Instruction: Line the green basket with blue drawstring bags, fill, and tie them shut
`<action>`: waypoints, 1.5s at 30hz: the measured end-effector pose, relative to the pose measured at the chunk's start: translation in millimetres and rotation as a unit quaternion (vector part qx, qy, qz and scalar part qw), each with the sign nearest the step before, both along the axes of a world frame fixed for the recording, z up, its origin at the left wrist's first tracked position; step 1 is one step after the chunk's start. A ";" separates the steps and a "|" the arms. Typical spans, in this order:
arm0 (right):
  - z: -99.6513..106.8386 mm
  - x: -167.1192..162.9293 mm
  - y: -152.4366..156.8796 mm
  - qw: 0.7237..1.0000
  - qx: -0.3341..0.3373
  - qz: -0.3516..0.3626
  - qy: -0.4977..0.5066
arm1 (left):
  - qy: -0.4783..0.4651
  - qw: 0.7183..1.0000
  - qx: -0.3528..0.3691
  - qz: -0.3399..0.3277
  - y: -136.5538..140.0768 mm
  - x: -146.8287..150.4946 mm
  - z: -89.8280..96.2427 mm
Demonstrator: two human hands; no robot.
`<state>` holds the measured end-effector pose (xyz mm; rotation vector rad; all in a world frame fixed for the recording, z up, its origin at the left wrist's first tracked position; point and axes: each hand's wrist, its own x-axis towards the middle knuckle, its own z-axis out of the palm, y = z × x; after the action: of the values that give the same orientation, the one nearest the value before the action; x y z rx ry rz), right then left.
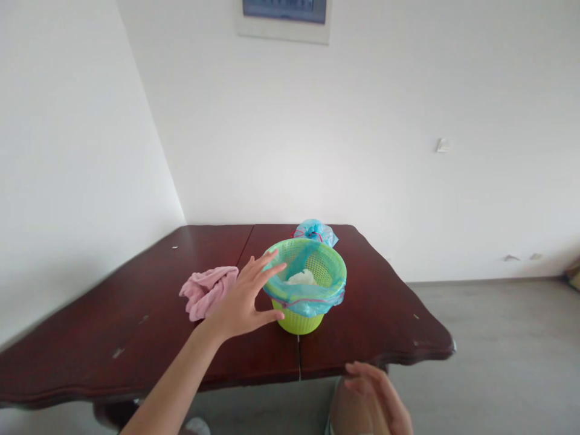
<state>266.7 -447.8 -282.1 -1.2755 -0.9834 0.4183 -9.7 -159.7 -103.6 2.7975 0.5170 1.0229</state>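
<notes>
Green basket point(298, 324), just one, stands mid-frame on the worktop point(376, 314); left hand point(244, 305) beside it, grip spread wide; right hand point(379, 393), lower right, grip too blurred to tell; one pink cloth point(206, 292), centre-left.

Left fingers point(270, 274) splayed beside the green basket point(298, 321), pink cloth point(209, 292) nearby

White walls point(385, 121) meet in a corner at left; framed picture point(284, 17) cropped above, white switch plate point(443, 145) at right. Reddish-brown, wavy-edged counter point(371, 302); grey floor point(475, 326); soft light.
</notes>
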 end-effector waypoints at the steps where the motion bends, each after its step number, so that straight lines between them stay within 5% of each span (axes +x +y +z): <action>1: 10.3 11.9 4.2 0.999 0.007 -0.038 -0.036 | -0.031 0.999 0.013 0.017 -0.6 -4.5 -13.2; 5: 47.6 30.7 43.5 0.974 0.052 -0.115 -0.188 | -0.153 0.985 0.056 0.051 0.6 -6.1 -58.6; 9: 74.9 28.5 87.7 0.933 0.095 -0.133 -0.321 | -0.241 0.965 0.099 0.042 3.2 5.0 -73.2; 16: 118.4 35.7 108.8 0.907 0.129 -0.126 -0.382 | -0.225 0.972 0.067 -0.030 -0.4 14.6 -36.0; 23: 142.4 15.4 104.0 0.880 0.076 -0.096 -0.460 | -0.130 0.982 -0.134 0.019 -8.5 37.5 7.2; 28: 159.8 -6.8 119.7 0.880 0.036 -0.110 -0.460 | -0.150 0.959 -0.239 -0.034 -11.4 61.8 19.0; 32: 177.1 11.4 126.4 0.902 0.022 -0.123 -0.413 | -0.122 0.977 -0.175 0.003 -1.9 57.4 29.1; 38: 196.2 74.9 120.0 0.844 -0.057 -0.093 -0.526 | 0.012 0.998 0.016 0.054 28.8 27.2 43.1; 45: 202.4 129.2 148.1 0.911 -0.091 -0.020 -0.403 | 0.097 0.995 0.005 -0.003 64.9 18.3 60.4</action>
<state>395.9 -299.7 -79.7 -1.6803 -1.6291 -0.0831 8.7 -94.8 -43.2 2.9221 0.5250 0.7575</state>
